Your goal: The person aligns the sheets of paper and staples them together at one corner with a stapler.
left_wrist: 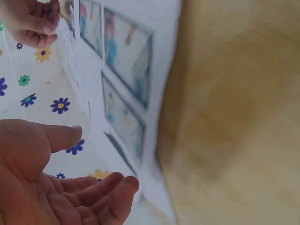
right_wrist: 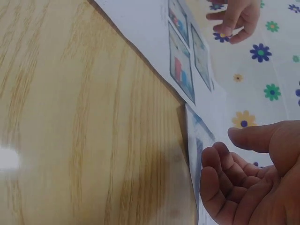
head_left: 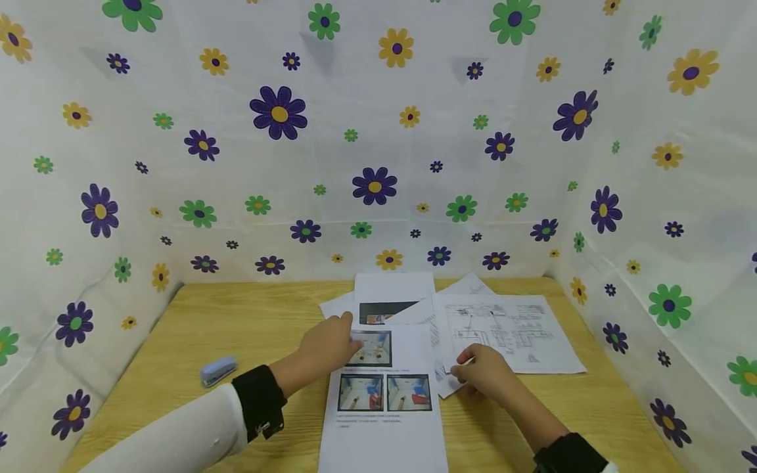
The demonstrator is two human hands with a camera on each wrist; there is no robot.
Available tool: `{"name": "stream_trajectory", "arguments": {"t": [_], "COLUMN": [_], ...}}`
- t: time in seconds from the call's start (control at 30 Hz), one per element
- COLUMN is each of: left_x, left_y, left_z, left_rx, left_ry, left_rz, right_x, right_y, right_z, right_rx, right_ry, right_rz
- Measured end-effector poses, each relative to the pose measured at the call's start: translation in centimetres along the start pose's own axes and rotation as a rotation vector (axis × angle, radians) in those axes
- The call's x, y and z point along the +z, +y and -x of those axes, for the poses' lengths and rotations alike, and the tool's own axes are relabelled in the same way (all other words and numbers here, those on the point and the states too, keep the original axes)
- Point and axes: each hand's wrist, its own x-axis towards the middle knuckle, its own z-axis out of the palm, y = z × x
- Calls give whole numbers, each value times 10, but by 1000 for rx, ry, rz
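Observation:
A white sheet printed with three photos (head_left: 384, 420) lies at the front middle of the wooden table (head_left: 236, 328). My left hand (head_left: 337, 338) rests on its upper left corner, beside the top photo; in the left wrist view the left hand (left_wrist: 101, 157) has its palm bare and its fingers relaxed, holding nothing. My right hand (head_left: 473, 368) sits at the lower left corner of a sheet with line diagrams (head_left: 520, 335). In the right wrist view the right hand (right_wrist: 222, 143) has loosely curled fingers next to a paper edge, with nothing between them.
More white sheets (head_left: 393, 289) overlap at the back middle of the table. A small light-blue stapler (head_left: 217, 371) lies to the left. Flower-printed cloth walls (head_left: 378, 184) close the table in at the back and both sides.

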Motion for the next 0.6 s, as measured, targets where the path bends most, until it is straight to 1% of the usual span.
{"name": "stream_trajectory", "arguments": {"t": [0.07,0.13,0.23,0.3,0.43,0.6], "left_x": [-3,-5,-3,-2,5,19], "left_y": [8,18,34,44,62,86], "left_z": [-13,-24,-39,-46,-62,-89], "left_rx": [37,65,104,122,138,174], "left_ry": [2,-4,-22,-35,-56,-66], "left_rz": [-37,-50,-58,-62,-87,-93], "right_x": [-5,-11,-18,-22,-29,-40], "right_y": [3,8,16,21,26,32], "right_z": [1,2,3,4,5,5], "right_rx": [16,31,40,35,21,40], "right_ry": [12,27,47,50,62,72], "right_rz": [-18,-34,-62,-101,-171,-237]}}
